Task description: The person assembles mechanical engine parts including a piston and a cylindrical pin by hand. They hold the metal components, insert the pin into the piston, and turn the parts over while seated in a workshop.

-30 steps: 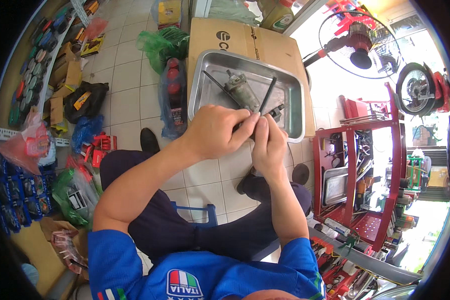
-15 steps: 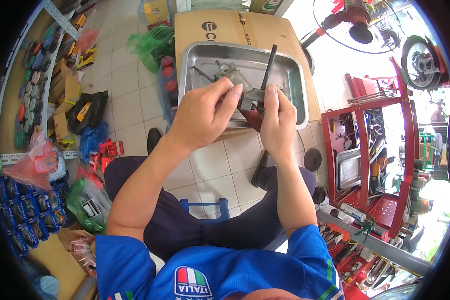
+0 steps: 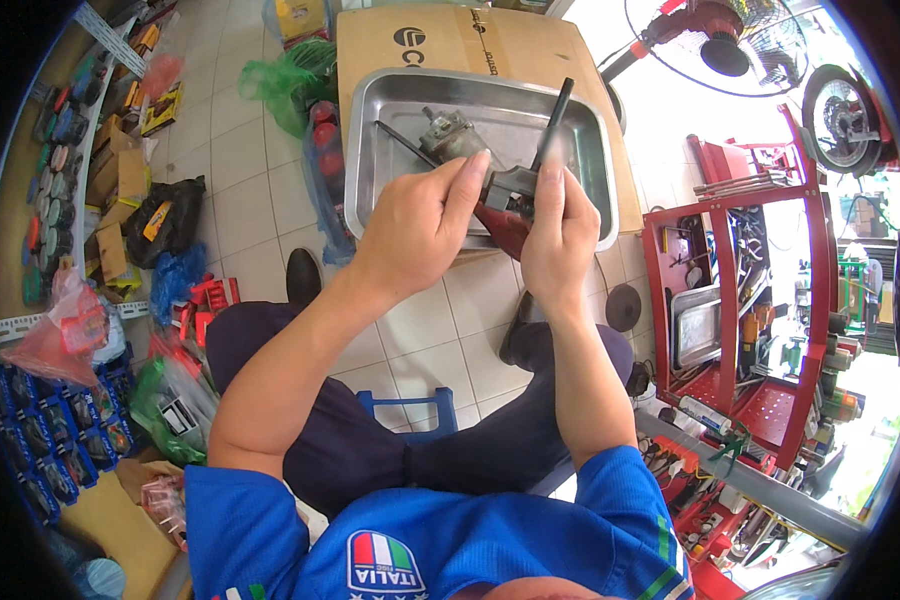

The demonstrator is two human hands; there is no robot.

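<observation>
Between both hands, over the near edge of a metal tray (image 3: 360,180), is a dark grey metal part (image 3: 511,184) with a dark red, smooth piece (image 3: 503,229) below it. My left hand (image 3: 416,222) is closed, thumb and fingers pinching the part's left side. My right hand (image 3: 556,236) grips its right side, its thumb tip blurred. A slim black rod (image 3: 556,120) sticks up beside that thumb; its lower end is hidden. In the tray lie a grey metal casting (image 3: 447,136) with protruding fittings and a thin dark rod (image 3: 406,143), partly covered by my left hand.
The tray rests on a cardboard box (image 3: 530,45). A blue plastic stool (image 3: 432,412) is below me. Bagged red-capped bottles (image 3: 326,150) stand left of the box. To the right are a red tool rack (image 3: 727,300) and a fan (image 3: 720,45). Shelved goods line the left.
The black rod leans further to the right than before. Both hands keep their hold on the metal part. The whole view has shifted slightly, with the tray now higher in it.
</observation>
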